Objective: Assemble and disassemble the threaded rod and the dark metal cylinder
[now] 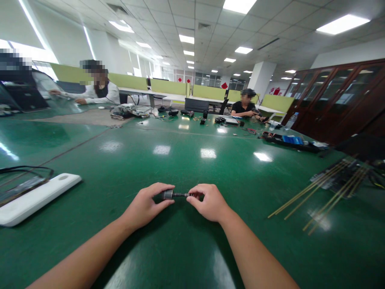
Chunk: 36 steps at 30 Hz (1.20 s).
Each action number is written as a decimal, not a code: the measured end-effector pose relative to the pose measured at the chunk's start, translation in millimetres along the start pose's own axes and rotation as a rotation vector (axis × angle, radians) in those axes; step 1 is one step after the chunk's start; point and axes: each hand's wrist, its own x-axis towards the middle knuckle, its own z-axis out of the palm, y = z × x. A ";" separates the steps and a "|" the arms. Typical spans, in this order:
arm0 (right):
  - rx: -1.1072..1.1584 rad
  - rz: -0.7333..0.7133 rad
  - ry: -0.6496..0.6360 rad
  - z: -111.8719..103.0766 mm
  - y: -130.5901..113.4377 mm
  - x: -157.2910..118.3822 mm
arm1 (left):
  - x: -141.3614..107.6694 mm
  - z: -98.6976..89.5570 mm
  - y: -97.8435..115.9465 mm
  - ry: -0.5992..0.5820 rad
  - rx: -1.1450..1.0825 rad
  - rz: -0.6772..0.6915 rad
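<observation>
Your left grip (143, 205) holds the cylinder (168, 194), your right grip (211, 203) pinches its shaft (180, 195) toward three o'clock; a slack hold could let it fall.

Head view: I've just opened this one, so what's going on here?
A person is handling a small dark piece with both hands over a green table. The left hand has its grip on the thick, cylindrical end; the right hand pinches the far end of the thin shaft. Thin rods lie to the right.
</observation>
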 end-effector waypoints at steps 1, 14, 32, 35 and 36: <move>0.002 0.001 -0.001 -0.2 -0.2 0.1 | 0.0 -0.3 -0.3 -0.002 -0.002 0.006; -0.003 0.001 0.000 -1.9 0.6 -0.4 | 0.1 -1.3 -1.8 -0.003 0.007 0.004; -0.025 0.011 0.002 -5.0 -1.3 -0.1 | 1.2 -2.0 -0.4 0.026 0.004 0.012; -0.019 0.018 0.000 -5.1 -1.4 -0.3 | 2.5 -4.2 -0.8 0.090 0.044 -0.010; -0.015 0.023 -0.004 -5.1 -1.5 -0.3 | 3.0 -5.2 -1.7 0.125 0.062 -0.026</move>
